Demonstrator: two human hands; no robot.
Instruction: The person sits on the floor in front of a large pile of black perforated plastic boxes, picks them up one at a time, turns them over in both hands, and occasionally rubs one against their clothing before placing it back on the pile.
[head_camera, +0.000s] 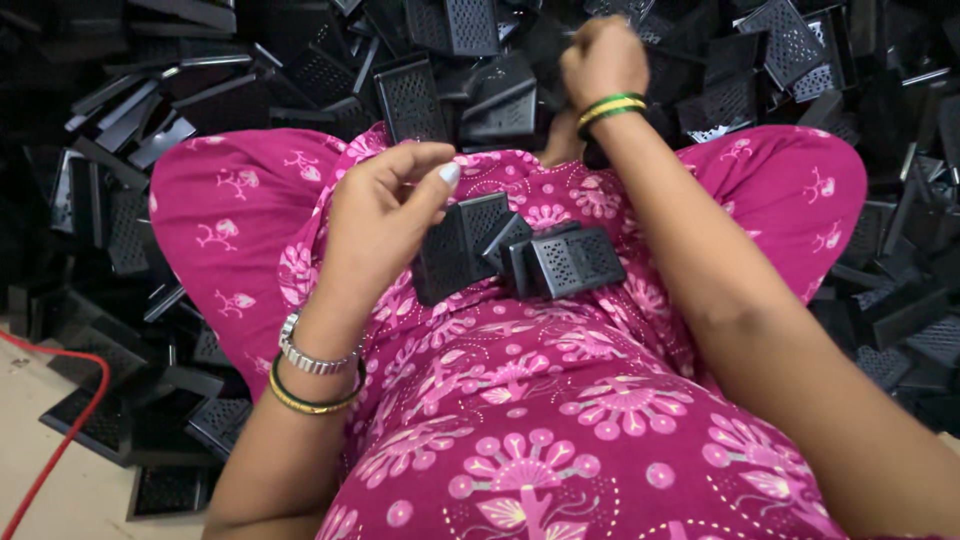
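Observation:
I sit on the floor in a pink flowered dress. My left hand (385, 215) grips the left end of a row of black perforated plastic covers (520, 255) resting on my lap, its fingers curled over the first piece. My right hand (602, 62) reaches far forward into the heap of black plastic parts (470, 60), fingers closed; what it holds is blurred and hidden behind the knuckles. Green and gold bangles circle the right wrist; a silver bracelet and bangles sit on the left wrist.
Black perforated covers pile up all around my knees, on the left (120, 220), ahead and on the right (900, 300). A red cable (70, 420) curves over the pale floor at the lower left.

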